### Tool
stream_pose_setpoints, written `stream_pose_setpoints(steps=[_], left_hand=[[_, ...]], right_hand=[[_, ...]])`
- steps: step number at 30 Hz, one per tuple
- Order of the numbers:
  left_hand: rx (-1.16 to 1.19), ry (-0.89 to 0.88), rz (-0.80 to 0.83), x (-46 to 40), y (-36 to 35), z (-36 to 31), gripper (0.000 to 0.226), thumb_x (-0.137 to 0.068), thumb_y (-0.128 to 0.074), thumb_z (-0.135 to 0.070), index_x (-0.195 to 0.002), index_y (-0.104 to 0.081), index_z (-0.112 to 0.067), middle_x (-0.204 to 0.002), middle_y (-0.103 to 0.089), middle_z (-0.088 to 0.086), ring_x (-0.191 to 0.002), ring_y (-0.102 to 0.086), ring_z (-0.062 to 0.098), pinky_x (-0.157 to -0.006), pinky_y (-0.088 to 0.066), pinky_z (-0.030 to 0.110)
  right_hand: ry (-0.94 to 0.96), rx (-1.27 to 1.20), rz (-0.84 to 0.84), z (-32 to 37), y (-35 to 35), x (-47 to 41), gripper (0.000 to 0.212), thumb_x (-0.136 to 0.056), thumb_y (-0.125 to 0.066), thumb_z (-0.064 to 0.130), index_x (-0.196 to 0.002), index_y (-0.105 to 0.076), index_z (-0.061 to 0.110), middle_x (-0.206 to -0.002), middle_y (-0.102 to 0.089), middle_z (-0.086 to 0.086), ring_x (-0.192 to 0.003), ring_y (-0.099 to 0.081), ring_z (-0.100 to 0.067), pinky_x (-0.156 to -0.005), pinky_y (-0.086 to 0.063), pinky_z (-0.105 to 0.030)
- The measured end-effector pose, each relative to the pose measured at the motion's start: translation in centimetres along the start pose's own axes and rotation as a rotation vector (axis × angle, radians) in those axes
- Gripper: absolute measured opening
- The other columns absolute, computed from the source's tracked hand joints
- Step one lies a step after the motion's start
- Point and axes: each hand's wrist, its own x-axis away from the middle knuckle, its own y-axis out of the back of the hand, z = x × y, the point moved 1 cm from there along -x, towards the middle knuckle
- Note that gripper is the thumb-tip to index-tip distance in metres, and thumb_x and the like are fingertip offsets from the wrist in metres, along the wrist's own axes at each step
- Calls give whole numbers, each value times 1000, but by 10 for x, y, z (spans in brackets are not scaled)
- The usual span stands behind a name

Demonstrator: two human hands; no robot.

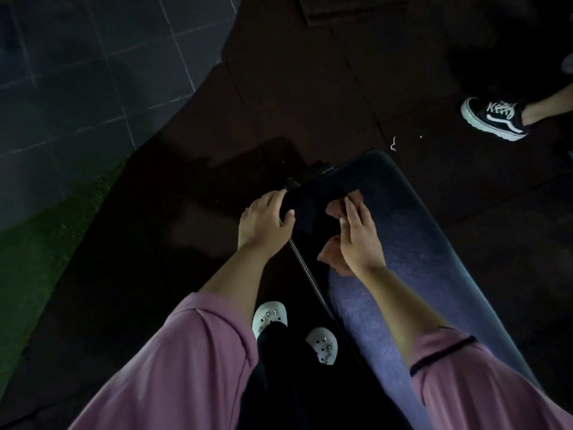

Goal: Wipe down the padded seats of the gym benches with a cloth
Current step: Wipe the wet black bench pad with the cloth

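Your right hand presses a crumpled reddish-pink cloth flat-fingered onto the long dark-blue padded bench seat to wipe it, while your left hand grips its left edge, likely steadying you.

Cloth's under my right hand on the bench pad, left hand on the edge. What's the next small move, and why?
Probably slide the right hand with the cloth along the bench pad toward its far end. The cloth lies flat under straight fingers mid-pad, much pad stretches beyond it, and the left hand grips the near edge, steadying the bench.
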Motion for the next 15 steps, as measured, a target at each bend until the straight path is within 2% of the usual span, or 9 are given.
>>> stream_pose_setpoints(steps=[3,6,8,10,12,15], left_hand=[[-118,-79,-44,14,27,-30,48,-96,-41,-36,-142,-41,-21,-144,-45,-3,-133,-40,16,-107,-34,47],[-202,-135,-67,38,60,-61,47,-97,-38,-34,-142,-41,-21,-143,-46,-5,-133,-39,14,-111,-26,47],[-232,-181,-61,56,88,-83,45,-98,-37,-32,-143,-40,-22,-144,-45,-6,-134,-38,13,-114,-21,46],[-266,-212,-60,74,114,-103,45,-99,-35,-31,-143,-39,-23,-144,-44,-7,-134,-37,12,-115,-18,46],[-307,-237,-72,88,138,-125,45,-100,-34,-31,-144,-38,-24,-144,-44,-8,-135,-36,12,-116,-17,45],[-334,-247,-87,107,167,-155,45,-100,-35,-31,-144,-37,-25,-145,-43,-8,-136,-35,11,-116,-17,45]], right_hand=[[-62,-235,12,31,23,10,45,-104,-36,22,-148,-33,18,-155,-28,-5,-142,-28,-19,-107,-24,-20],[-118,-420,12,60,54,35,40,-104,-37,23,-143,-42,24,-149,-40,1,-134,-41,-13,-107,-31,-21],[-190,-547,2,79,79,54,34,-104,-37,22,-133,-48,34,-123,-59,7,-109,-56,-2,-90,-40,-15],[-235,-641,-28,93,101,71,35,-104,-37,23,-135,-49,32,-100,-62,16,-93,-57,3,-79,-41,-16],[-244,-694,-66,106,124,87,36,-104,-37,26,-138,-47,33,-99,-63,16,-97,-59,-1,-82,-44,-19],[-240,-733,-110,121,154,107,36,-104,-37,29,-138,-47,36,-107,-63,18,-104,-57,-1,-96,-43,-26]])
